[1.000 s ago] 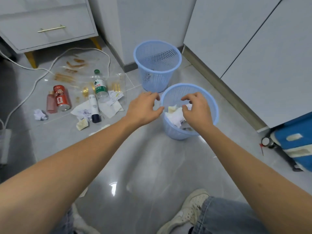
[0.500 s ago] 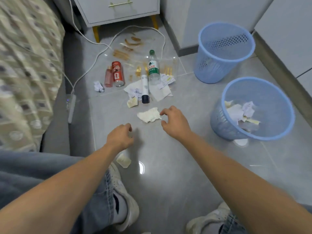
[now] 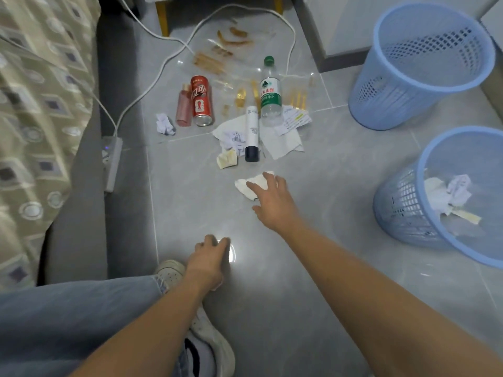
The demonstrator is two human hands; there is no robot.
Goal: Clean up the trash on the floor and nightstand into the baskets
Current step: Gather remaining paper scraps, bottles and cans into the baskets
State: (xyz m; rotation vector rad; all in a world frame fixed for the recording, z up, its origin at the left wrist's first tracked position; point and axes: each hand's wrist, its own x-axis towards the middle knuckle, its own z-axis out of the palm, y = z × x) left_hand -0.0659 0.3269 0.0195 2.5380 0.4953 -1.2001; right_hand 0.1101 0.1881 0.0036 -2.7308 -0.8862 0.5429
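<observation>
My right hand [image 3: 272,200] lies on a crumpled white tissue [image 3: 246,187] on the grey floor, fingers spread over it and thumb apart. My left hand [image 3: 209,257] hovers low near my shoe with its fingers curled; a sliver of white paper scrap [image 3: 217,288] peeks from under its wrist. Farther back lies a litter pile: a red can [image 3: 201,100], a pink bottle [image 3: 183,107], a clear water bottle [image 3: 270,93], a white tube [image 3: 252,131], papers [image 3: 283,137] and a paper ball [image 3: 164,124]. The near blue basket [image 3: 402,210] holds crumpled paper; the far blue basket [image 3: 381,99] looks empty.
A bed with a patterned cover [image 3: 35,118] fills the left side. A white power strip [image 3: 111,161] and its cables [image 3: 152,83] run along the floor beside it. Clear wrappers with brown scraps [image 3: 217,54] lie near the nightstand legs [image 3: 162,14]. My shoes [image 3: 212,346] are below.
The view has swung from the baskets to the litter. My right hand has reached forward onto the crumpled tissue. My left hand has dropped lower, over the small scrap.
</observation>
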